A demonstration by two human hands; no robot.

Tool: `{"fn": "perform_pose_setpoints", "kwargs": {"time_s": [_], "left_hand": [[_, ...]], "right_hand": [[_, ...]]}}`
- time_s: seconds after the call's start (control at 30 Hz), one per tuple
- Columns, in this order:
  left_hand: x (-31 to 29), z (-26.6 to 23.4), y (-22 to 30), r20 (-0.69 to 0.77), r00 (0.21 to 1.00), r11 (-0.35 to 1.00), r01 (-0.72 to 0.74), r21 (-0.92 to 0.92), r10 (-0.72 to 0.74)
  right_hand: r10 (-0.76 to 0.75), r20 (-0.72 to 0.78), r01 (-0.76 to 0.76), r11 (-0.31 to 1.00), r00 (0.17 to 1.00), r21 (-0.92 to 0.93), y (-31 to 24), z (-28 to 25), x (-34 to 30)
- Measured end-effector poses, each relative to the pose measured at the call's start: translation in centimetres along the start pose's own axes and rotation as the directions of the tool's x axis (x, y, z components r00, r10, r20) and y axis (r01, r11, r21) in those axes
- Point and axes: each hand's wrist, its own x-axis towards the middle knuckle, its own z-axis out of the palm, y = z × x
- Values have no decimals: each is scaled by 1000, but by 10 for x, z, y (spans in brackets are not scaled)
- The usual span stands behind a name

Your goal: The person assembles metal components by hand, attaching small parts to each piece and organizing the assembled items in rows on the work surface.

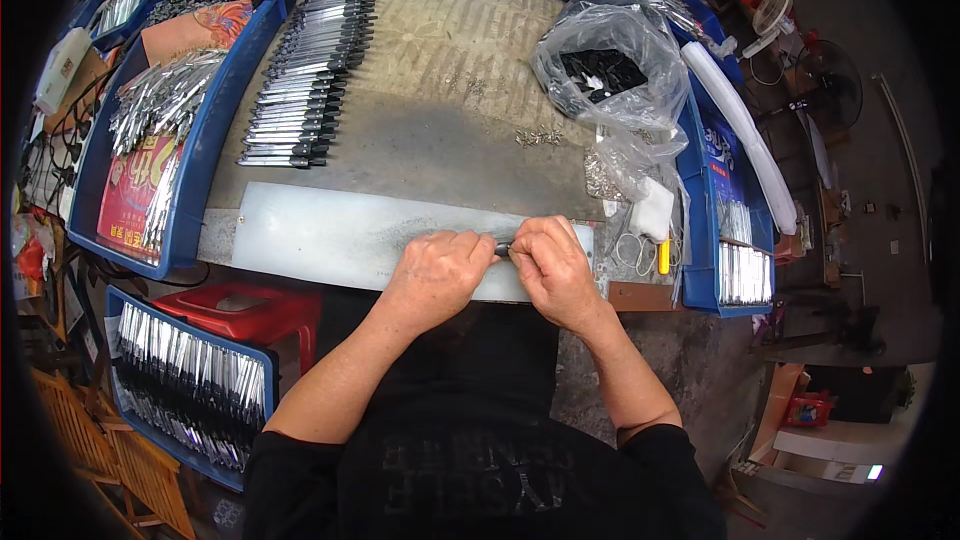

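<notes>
Black small part (503, 249), mostly hidden, gripped between closed left hand (441, 268) and right hand (553, 268), above white smooth board (310, 232) on grey-brown worktop (430, 130); held both sides, presumably for steadiness. Clear plastic bag (557, 75): black small pieces (618, 73). Blue rectangular tray (222, 120), left: silver slender rods (170, 95), heaped.

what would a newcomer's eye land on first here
Probably the left hand and right hand, meeting over the pale board at the table's near edge, around a small dark piece. Next, the long row of silver-and-black pen-like rods beyond the board, to the left, and the clear plastic bag of black pieces at the right.
</notes>
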Motion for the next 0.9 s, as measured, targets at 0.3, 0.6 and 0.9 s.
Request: {"fn": "perform_pose_setpoints", "kwargs": {"time_s": [0.3,0.6,0.9], "left_hand": [[0,0,0,-9,1000,1000,2,-1,-2],[1,-2,1,6,1000,1000,16,-23,-16],[1,-4,-3,-6,1000,1000,1,-29,-1]], "right_hand": [[37,44,-38,999,998,9,2,-2,-2],[191,104,-205,967,976,151,5,-11,-3],[312,217,-351,920,925,174,-1,-4,6]]}}
